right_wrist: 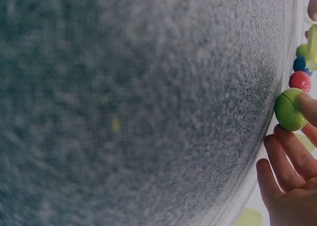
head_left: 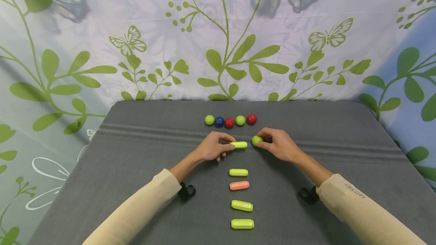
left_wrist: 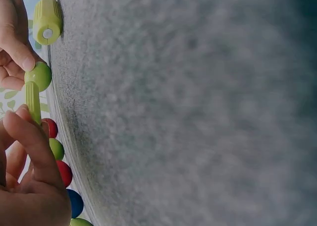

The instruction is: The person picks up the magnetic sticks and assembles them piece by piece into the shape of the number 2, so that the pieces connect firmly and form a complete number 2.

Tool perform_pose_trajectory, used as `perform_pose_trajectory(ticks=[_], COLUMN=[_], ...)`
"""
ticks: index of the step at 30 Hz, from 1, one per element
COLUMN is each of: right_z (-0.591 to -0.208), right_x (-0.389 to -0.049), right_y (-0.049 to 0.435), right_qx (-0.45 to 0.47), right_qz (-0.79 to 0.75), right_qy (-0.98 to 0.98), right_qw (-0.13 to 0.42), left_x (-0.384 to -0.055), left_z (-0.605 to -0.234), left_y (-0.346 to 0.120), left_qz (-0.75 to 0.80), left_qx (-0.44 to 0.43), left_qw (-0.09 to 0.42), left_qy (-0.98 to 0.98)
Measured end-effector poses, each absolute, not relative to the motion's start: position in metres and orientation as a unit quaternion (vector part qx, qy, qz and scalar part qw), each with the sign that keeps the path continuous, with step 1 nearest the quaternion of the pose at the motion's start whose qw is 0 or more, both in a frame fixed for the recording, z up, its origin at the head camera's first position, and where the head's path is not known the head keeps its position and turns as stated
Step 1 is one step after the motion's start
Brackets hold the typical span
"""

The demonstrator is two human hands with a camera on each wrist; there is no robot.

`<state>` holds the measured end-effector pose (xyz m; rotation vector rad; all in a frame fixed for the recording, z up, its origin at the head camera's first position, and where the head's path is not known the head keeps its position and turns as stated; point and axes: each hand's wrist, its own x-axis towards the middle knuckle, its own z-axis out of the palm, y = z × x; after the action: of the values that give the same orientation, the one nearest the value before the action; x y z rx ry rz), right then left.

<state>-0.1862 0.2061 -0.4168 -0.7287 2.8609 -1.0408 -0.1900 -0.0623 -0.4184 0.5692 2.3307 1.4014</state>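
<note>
My left hand (head_left: 215, 146) pinches the left end of a yellow-green ribbed rod (head_left: 240, 144) between thumb and fingers. Facing it, my right hand (head_left: 280, 144) grips a glossy green ball (head_left: 257, 140) with thumb and fingertips. A narrow gap separates the rod's free end from the ball in the head view; the left wrist view shows the rod (left_wrist: 32, 102) overlapping the ball (left_wrist: 41, 77). A seam line runs round the ball (right_wrist: 290, 109) in the right wrist view. The lower fingers of the right hand (right_wrist: 292, 186) are spread out.
Behind the hands lies a row of green, blue (head_left: 219, 121) and red (head_left: 229, 123) balls. Nearer to me, several yellow-green rods (head_left: 242, 205) and one salmon-pink rod (head_left: 239, 185) form a column on the grey cloth-covered table (head_left: 136, 199). A leaf-patterned curtain (head_left: 190, 59) hangs behind the table's far edge.
</note>
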Motion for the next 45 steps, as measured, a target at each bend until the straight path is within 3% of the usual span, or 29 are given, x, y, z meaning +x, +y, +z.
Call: perform_pose_trajectory(ticks=[7,45], right_z=[-0.416,-0.415], right_x=[-0.188,-0.187], right_y=[0.207,0.206], right_qx=[-0.235,-0.24], right_qz=[-0.336,-0.32], right_qy=[0.912,0.916], right_qw=[0.006,0.014], left_x=[-0.197,-0.207], left_z=[-0.419,-0.421], left_y=[-0.057,-0.039], left_qz=[0.495,0.475], left_qx=[0.188,0.153], left_qw=[0.164,0.184], left_qy=[0.832,0.847])
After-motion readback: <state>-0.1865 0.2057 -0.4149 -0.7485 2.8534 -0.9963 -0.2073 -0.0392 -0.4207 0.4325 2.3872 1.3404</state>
